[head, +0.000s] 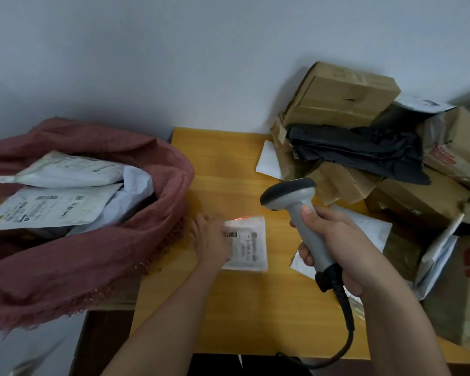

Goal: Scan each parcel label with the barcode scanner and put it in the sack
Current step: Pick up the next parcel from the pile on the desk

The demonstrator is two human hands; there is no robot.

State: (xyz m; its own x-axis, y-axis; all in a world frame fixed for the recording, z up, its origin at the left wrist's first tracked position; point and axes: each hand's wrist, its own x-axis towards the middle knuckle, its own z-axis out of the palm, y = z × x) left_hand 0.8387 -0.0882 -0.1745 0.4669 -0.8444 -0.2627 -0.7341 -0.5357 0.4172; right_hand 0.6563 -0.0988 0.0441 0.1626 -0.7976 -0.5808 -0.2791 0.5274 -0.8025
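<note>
A small white parcel point(248, 244) with a barcode label lies flat in the middle of the yellow table point(228, 169). My left hand point(208, 237) rests on its left edge, blurred, its fingers pointing away from me. My right hand point(329, 237) grips the handle of a grey barcode scanner point(296, 202), held just right of the parcel with its head aimed down at it. A red scan line glows on the parcel's top edge. The dusty-red sack point(98, 256) stands open at the left, with several white parcels point(55, 191) inside.
A pile of cardboard boxes point(339, 96), a black bag point(364, 147) and white mailers point(369, 226) fills the table's right side against the wall. The scanner's black cable point(346, 318) trails over the table's near edge.
</note>
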